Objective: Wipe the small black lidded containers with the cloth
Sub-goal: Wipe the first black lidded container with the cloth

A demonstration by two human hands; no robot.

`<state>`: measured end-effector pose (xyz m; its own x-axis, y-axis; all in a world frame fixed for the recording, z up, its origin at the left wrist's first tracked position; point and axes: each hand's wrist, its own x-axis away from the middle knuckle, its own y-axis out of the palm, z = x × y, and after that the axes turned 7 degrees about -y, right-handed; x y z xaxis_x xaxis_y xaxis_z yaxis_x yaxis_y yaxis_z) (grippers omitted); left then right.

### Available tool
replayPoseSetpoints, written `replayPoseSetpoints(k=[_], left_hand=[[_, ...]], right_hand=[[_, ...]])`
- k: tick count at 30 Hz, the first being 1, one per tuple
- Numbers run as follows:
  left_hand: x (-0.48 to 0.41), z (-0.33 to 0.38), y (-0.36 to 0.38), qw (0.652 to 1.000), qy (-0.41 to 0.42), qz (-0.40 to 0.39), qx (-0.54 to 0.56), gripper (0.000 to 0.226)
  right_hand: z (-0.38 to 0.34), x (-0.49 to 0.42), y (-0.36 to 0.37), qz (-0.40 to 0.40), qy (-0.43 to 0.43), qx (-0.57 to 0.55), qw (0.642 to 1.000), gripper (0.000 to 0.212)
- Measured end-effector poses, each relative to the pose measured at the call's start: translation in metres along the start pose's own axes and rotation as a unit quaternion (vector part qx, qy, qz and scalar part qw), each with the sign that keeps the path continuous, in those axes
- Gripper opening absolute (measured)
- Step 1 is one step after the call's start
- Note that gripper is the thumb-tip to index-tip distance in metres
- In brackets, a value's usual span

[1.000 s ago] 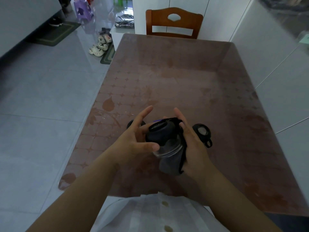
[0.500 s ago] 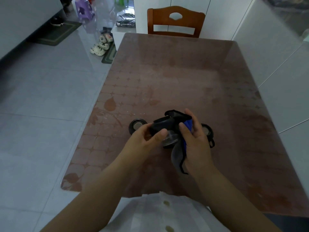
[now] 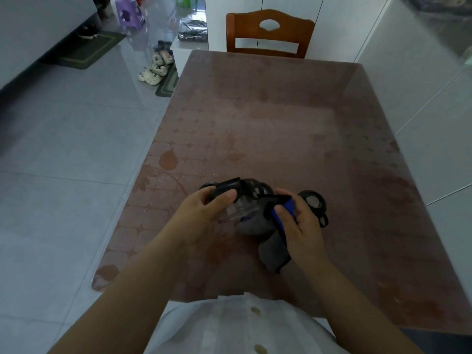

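The left hand (image 3: 201,213), fingers curled, grips the black-lidded container (image 3: 241,209) by its lid; the right hand (image 3: 302,228) pinches the grey-blue cloth (image 3: 274,249) under its thumb, against the container's clear body.

Dim, bluish indoor light. Soft glare lies on the glossy floor tiles (image 3: 63,139) and the table's (image 3: 268,129) far end. Wide-angle distortion bends the edges, and the picture is slightly soft.
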<state>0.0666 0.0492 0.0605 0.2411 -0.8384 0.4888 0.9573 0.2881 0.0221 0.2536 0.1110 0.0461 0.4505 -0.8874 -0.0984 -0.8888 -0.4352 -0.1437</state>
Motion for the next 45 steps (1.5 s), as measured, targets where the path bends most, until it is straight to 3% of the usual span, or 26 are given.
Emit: replayPoseSetpoints(k=[2, 4, 6, 10, 13, 16, 20, 25, 30, 34, 41, 45], left_hand=[[0.001, 0.001, -0.003, 0.999, 0.013, -0.030, 0.012, 0.074], [0.002, 0.000, -0.001, 0.997, 0.020, -0.063, 0.026, 0.077], [0.002, 0.000, 0.004, 0.995, 0.018, -0.092, 0.041, 0.082], [0.005, 0.003, 0.006, 0.989, 0.031, -0.131, 0.059, 0.096], [0.007, 0.006, 0.004, 0.984, 0.051, -0.158, 0.058, 0.108], [0.011, 0.012, 0.006, 0.978, 0.083, -0.189, 0.022, 0.103], [0.012, 0.016, 0.014, 0.975, 0.121, -0.156, -0.102, 0.093], [0.015, 0.012, 0.026, 0.979, 0.135, 0.025, -0.149, 0.053], [0.028, 0.019, 0.046, 0.978, 0.137, -0.036, -0.153, 0.052], [0.027, 0.014, 0.051, 0.973, 0.147, -0.008, -0.176, 0.066], [0.022, 0.012, 0.036, 0.979, 0.127, -0.036, -0.157, 0.062], [0.022, 0.011, 0.030, 0.965, 0.144, -0.034, -0.218, 0.071]], right_hand=[[-0.007, -0.003, 0.000, 0.063, 0.033, -0.015, 0.997, 0.011], [-0.018, -0.008, 0.004, 0.085, 0.042, -0.065, 0.993, 0.024], [-0.027, -0.012, 0.011, 0.021, 0.032, -0.150, 0.988, 0.036], [-0.028, -0.009, 0.021, -0.095, 0.020, -0.181, 0.979, 0.051], [-0.024, -0.005, 0.022, -0.100, 0.047, -0.234, 0.966, 0.059], [-0.018, -0.004, 0.023, -0.057, 0.078, -0.279, 0.956, 0.061], [-0.018, -0.005, 0.019, -0.013, 0.113, -0.312, 0.943, 0.050], [-0.021, -0.003, 0.015, 0.065, 0.103, -0.233, 0.965, 0.046], [-0.027, -0.001, 0.019, 0.070, 0.051, -0.184, 0.979, 0.040], [-0.031, 0.005, 0.022, 0.062, 0.022, -0.172, 0.983, 0.039], [-0.029, -0.003, 0.012, 0.091, 0.058, -0.180, 0.978, 0.027], [-0.040, -0.010, -0.006, 0.028, 0.049, -0.193, 0.980, 0.039]])
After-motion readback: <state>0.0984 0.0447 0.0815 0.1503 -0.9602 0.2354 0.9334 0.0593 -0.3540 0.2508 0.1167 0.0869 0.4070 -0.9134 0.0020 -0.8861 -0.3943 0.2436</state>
